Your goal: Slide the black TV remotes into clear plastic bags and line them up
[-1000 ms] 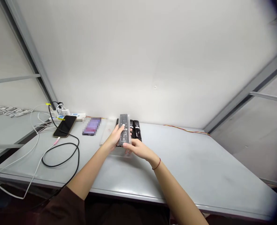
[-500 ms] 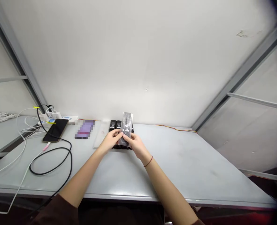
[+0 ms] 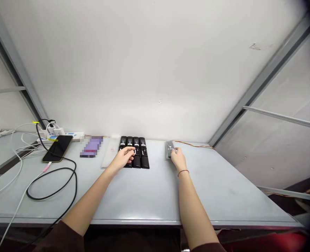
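Black remotes (image 3: 137, 152) under curled left hand (image 3: 124, 157); right hand (image 3: 178, 157) pinching sleeved remote (image 3: 170, 149), grey table (image 3: 212, 189).

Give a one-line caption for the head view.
Left hand on four black remotes in a row; right hand on a grey remote.

The left hand (image 3: 122, 157) rests its fingers (image 3: 130, 150) on a row of four black remote controls (image 3: 142, 154) lying side by side on the grey surface (image 3: 210, 185). The right hand (image 3: 178, 157) touches a grey remote control (image 3: 169, 148) just beside it, well right of the row. Farther left lie a black smartphone (image 3: 57, 148) and a power strip (image 3: 75, 135).
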### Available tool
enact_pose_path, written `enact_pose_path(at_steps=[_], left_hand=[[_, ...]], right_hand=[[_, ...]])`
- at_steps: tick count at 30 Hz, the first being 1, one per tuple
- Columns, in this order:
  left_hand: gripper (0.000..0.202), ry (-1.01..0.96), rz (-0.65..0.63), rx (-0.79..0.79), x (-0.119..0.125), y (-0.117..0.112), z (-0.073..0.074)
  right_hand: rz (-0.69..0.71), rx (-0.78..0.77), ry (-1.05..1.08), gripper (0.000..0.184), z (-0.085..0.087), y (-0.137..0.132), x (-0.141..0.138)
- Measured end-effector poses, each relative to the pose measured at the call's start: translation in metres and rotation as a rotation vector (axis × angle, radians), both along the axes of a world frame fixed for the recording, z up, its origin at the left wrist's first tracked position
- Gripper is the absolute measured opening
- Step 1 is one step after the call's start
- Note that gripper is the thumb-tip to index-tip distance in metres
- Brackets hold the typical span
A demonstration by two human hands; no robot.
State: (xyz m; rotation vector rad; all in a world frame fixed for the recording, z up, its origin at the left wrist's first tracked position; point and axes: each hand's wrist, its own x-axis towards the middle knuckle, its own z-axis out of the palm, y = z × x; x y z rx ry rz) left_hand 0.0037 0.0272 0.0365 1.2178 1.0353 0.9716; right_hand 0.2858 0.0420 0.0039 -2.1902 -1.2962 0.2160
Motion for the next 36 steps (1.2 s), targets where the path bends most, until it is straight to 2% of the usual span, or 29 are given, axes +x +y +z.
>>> enact_pose_path(at_steps=[10, 13, 18, 32, 36], left_hand=[[0.027, -0.028, 0.003, -0.023, 0.002, 0.0, -0.001], [0.027, -0.01, -0.001, -0.012, 0.002, 0.002, -0.003], [0.027, 0.005, -0.015, 0.006, 0.002, 0.004, -0.008], [0.029, 0.03, -0.041, 0.023, 0.003, 0.002, -0.007], [0.031, 0.056, -0.048, 0.029, 0.003, 0.001, -0.006]], right_hand=[[-0.04, 0.068, -0.051, 0.046, -0.005, -0.002, -0.012], [0.039, 0.072, -0.064, 0.05, -0.008, -0.003, -0.01], [0.129, 0.1, -0.07, 0.037, -0.014, 0.003, -0.006], [0.106, 0.14, -0.096, 0.036, -0.018, 0.012, -0.008], [0.075, 0.15, -0.206, 0.037, -0.012, 0.011, -0.017]])
